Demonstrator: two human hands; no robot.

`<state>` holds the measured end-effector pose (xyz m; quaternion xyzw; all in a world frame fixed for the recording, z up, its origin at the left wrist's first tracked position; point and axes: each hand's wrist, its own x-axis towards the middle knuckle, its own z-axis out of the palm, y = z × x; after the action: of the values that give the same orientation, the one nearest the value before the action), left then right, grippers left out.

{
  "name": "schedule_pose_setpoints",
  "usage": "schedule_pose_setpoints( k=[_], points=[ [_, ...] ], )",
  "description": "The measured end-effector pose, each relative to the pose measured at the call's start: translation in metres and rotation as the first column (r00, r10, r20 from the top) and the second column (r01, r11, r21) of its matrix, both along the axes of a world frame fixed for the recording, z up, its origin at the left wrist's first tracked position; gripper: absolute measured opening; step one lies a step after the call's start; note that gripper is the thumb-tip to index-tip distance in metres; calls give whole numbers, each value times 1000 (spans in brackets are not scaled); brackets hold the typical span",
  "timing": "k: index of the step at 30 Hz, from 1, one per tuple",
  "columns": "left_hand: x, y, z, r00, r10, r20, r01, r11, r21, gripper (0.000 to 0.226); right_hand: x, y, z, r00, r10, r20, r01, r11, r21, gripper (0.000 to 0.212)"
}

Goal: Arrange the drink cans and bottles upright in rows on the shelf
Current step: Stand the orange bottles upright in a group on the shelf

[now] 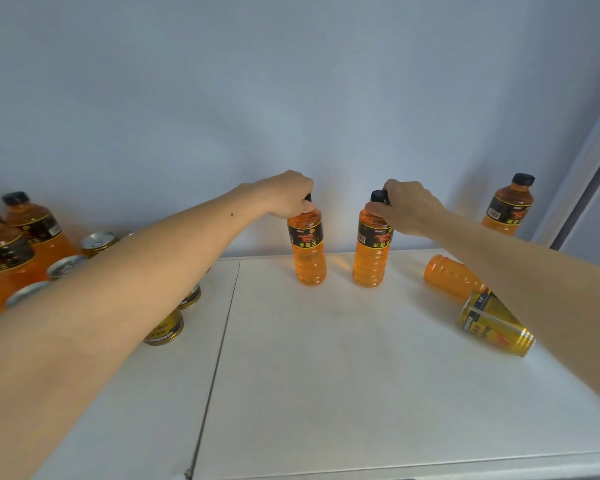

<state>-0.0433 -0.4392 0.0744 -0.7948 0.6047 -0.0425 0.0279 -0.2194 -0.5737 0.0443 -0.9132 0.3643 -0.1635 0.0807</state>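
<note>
Bottles of orange drink stand under both my hands on the white shelf [326, 358], near the back wall [291, 81]. My left hand [286, 195] reaches forward with the arm stretched across the shelf, wrist bent down, fingers closed over the black cap of the left bottle [307, 251], which stands upright. My right hand [404, 209] comes in from the right, arm extended, fingers wrapped around the neck and cap of the right bottle [373, 251], also upright and just beside the other, not touching it. Beneath my right forearm a third bottle [452, 280] lies on its side, and a gold can [492, 322] lies tipped over near it. Another bottle [510, 206] stands alone at the far right. On the left, upright bottles [32, 230] and gold cans [167, 329] crowd together, partly hidden by my left arm.
</note>
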Motion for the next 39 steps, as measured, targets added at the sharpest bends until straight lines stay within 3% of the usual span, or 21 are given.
schedule_pose_setpoints(
  k=[10,23,31,39],
  points=[
    [-34,113,17,994,105,17,-106,987,118,36,1,93,17,959,283,13,-283,959,3,34],
    [-35,310,33,973,229,2,-221,938,266,29,54,277,34,787,616,-36,-616,788,-6,29],
    [24,445,44,964,264,40,-263,912,314,27,125,407,40,734,678,-41,-679,734,-22,34],
    [103,553,48,949,302,92,-316,906,281,23,208,509,38,744,665,65,-665,746,-15,30]
  ],
)
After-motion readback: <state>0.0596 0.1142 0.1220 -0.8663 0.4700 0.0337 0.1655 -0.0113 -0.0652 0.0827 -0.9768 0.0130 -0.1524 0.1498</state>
